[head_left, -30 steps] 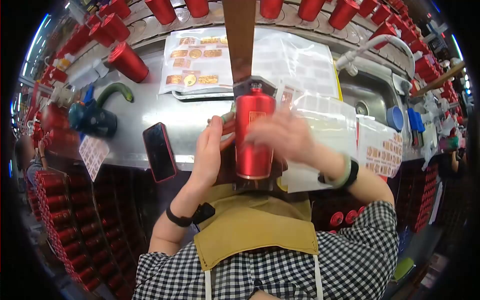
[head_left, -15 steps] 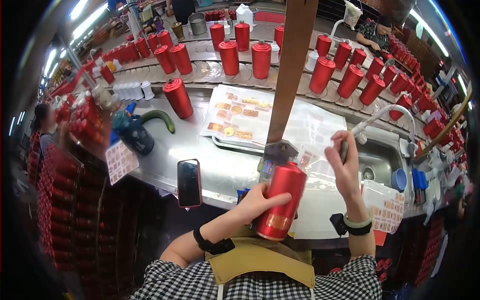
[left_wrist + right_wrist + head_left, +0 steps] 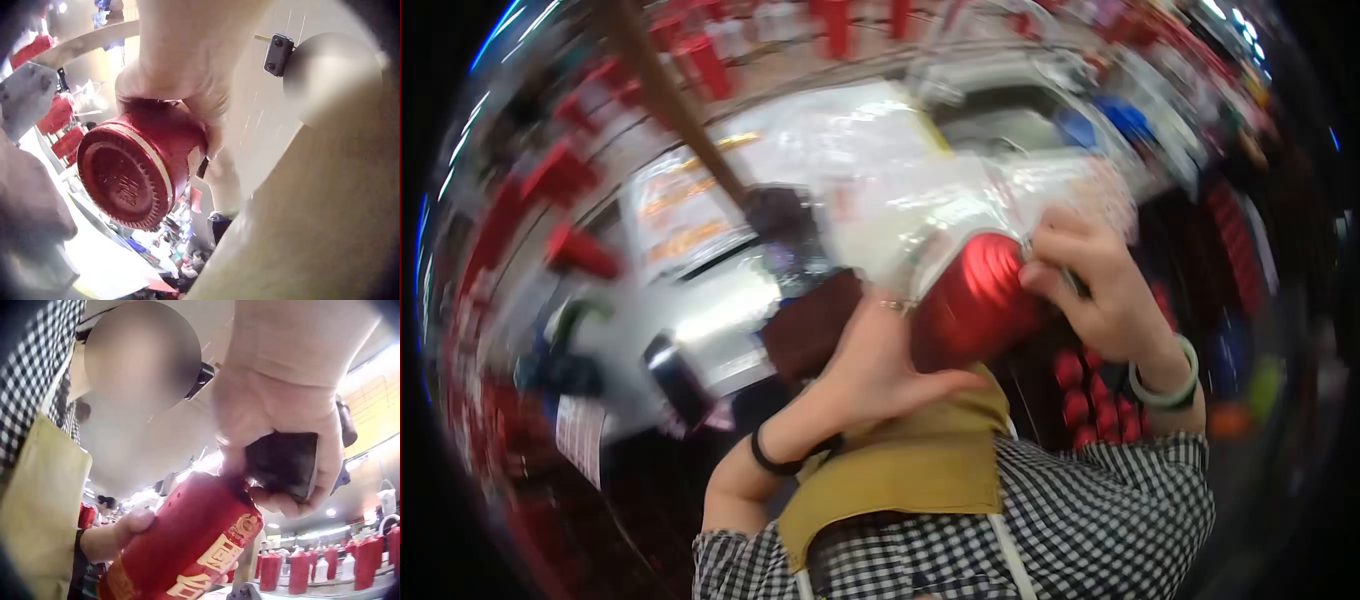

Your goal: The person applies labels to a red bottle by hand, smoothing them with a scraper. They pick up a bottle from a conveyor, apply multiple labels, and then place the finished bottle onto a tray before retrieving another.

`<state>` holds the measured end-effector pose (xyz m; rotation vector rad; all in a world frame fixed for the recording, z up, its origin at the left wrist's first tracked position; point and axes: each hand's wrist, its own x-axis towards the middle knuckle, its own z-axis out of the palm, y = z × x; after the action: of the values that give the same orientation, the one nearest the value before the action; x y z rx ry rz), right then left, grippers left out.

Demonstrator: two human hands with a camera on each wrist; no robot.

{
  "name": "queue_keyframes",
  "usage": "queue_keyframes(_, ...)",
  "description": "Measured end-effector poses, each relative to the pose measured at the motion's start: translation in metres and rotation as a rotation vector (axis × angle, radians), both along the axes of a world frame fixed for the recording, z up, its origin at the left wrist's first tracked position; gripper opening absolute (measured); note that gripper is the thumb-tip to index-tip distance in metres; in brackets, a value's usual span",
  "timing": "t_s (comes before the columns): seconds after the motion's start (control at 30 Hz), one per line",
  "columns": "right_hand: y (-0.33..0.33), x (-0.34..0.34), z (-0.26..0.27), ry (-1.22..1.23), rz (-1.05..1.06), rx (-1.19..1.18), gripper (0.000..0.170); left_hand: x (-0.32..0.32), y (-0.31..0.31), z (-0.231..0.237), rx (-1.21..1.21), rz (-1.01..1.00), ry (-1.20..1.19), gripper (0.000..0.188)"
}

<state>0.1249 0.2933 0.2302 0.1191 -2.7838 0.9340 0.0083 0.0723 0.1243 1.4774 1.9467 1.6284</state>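
Note:
My left hand (image 3: 880, 360) grips a glossy red bottle (image 3: 975, 300) around its body, close in front of the apron. The bottle is tilted, its neck toward the right. In the left wrist view the embossed round base (image 3: 125, 181) of the bottle faces the camera. Gold characters (image 3: 219, 553) run along its side in the right wrist view. My right hand (image 3: 1100, 285) is at the bottle's neck, fingers curled around a dark, block-like object (image 3: 284, 464) whose kind I cannot tell. That hand covers much of the neck.
Sheets of gold printed labels (image 3: 685, 210) lie on the metal worktop beyond the hands. A phone (image 3: 675, 380) lies at its front edge on the left. A wooden post (image 3: 670, 100) rises behind the sheets. The sink (image 3: 1010, 125) is at the back right. More red bottles (image 3: 700, 65) stand behind.
The head view has turned to the right and is blurred. The bottle has tipped over toward the right. My right hand, apart from it half a second ago, is now at its neck.

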Motion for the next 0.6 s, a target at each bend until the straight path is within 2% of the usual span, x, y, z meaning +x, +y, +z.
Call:
queue_keyframes(0.03, 0.01, 0.03, -0.001, 0.001, -0.127, -0.032, 0.005, 0.001, 0.005, 0.004, 0.04, -0.024, 0.088, 0.119)
queue_keyframes(0.1, 0.036, 0.09, -0.005, 0.027, -0.387, 0.024, 0.006, -0.004, 0.016, 0.001, -0.071, -0.024, 0.186, 0.112)
queue_keyframes(0.17, 0.034, 0.158, -0.004, 0.008, -0.704, 0.099, 0.013, -0.002, 0.035, -0.016, 0.175, -0.071, -0.179, 0.095)
queue_keyframes(0.2, 0.025, 0.189, -0.004, -0.017, -0.8, 0.108, 0.013, -0.001, 0.043, -0.02, 0.198, -0.125, -0.23, 0.087)
queue_keyframes(0.27, 0.01, 0.237, -0.01, -0.048, -1.14, 0.223, 0.022, 0.003, 0.057, -0.024, 0.206, -0.201, -0.274, 0.075)
queue_keyframes(0.3, 0.003, 0.261, -0.018, -0.054, -1.191, 0.229, 0.022, 0.004, 0.064, -0.025, 0.187, -0.23, -0.273, 0.071)
queue_keyframes(0.37, -0.021, 0.304, -0.054, -0.204, -1.403, 0.345, 0.025, 0.004, 0.06, -0.038, 0.144, -0.291, -0.254, 0.065)
queue_keyframes(0.43, -0.043, 0.345, -0.087, -0.346, -1.555, 0.34, 0.03, 0.012, 0.065, -0.04, 0.106, -0.331, -0.243, 0.06)
queue_keyframes(0.5, -0.056, 0.376, -0.118, -0.611, -1.779, 0.218, 0.035, 0.01, 0.076, -0.046, 0.108, -0.382, -0.245, 0.058)
queue_keyframes(0.53, -0.061, 0.397, -0.14, -0.687, -1.842, 0.261, 0.037, 0.01, 0.079, -0.047, 0.09, -0.38, -0.238, 0.058)
queue_keyframes(0.6, -0.071, 0.436, -0.17, -0.83, -2.003, 0.175, 0.038, 0.004, 0.087, -0.049, 0.091, -0.383, -0.182, 0.052)
